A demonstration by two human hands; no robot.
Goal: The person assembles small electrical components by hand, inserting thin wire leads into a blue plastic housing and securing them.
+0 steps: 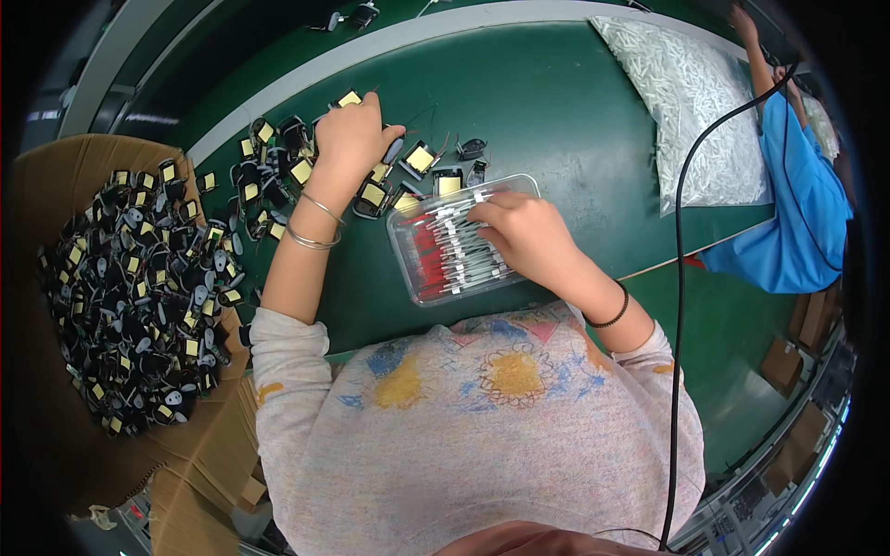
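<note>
Over a heap of small black parts with yellow squares and grey oval pieces, my left hand reaches out on the far left of the table. Its thumb and forefinger are spread apart, the thumb beside a grey piece; the other fingers are partly hidden. My right hand is at a clear plastic tray in front of me. Thin leads with red ends and white pieces lie in rows inside it. The right fingers are bent together on the leads; what lies between the fingertips is too small to tell.
A cardboard box full of the same black parts stands to the left. On the green table lies a clear bag of white pieces at the far right. A person in blue is beside it. A black cable hangs at right.
</note>
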